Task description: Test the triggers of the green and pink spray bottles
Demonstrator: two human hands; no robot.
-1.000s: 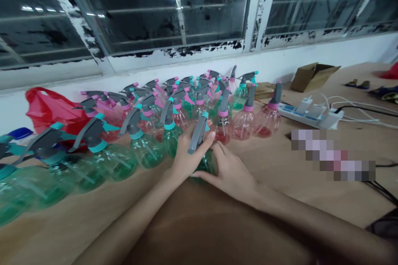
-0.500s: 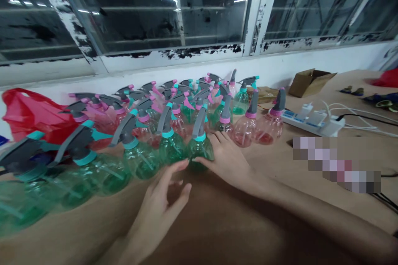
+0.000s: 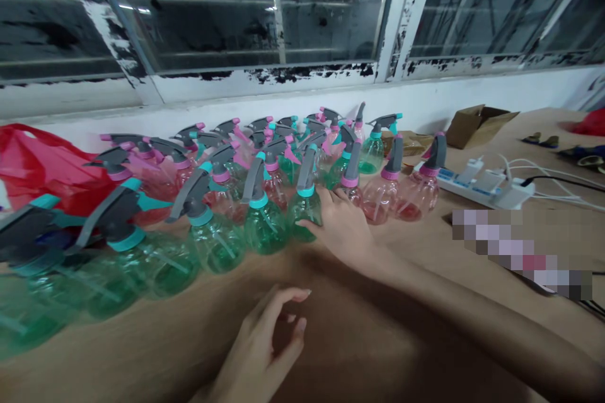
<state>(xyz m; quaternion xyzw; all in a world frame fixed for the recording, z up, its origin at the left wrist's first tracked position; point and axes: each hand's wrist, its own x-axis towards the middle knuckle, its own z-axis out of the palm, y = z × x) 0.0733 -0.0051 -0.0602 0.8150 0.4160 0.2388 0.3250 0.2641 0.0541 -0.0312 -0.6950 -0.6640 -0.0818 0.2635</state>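
My right hand (image 3: 345,227) is closed around the side of a green spray bottle (image 3: 304,217) with a grey trigger head and teal collar, which stands upright on the table. Its thumb lies across the front of the bottle; the other fingers are partly hidden behind it. Nearer to me, my left hand (image 3: 269,340) is held above the table with fingers curved and apart, nothing between them. Another green spray bottle (image 3: 265,227) stands just left of the gripped one. More green bottles continue the front row leftward, and pink spray bottles (image 3: 380,198) stand to the right.
Several more pink and green spray bottles crowd behind the front row. A red plastic bag (image 3: 51,170) lies at the left. On the right are a power strip (image 3: 482,186) with chargers and cables, an open cardboard box (image 3: 477,126) and a blurred-out object. A windowed wall stands behind.
My left hand has drawn back toward me, away from the front row. My right hand stays on the green spray bottle, which now sits slightly farther back in line. The view has shifted a little.
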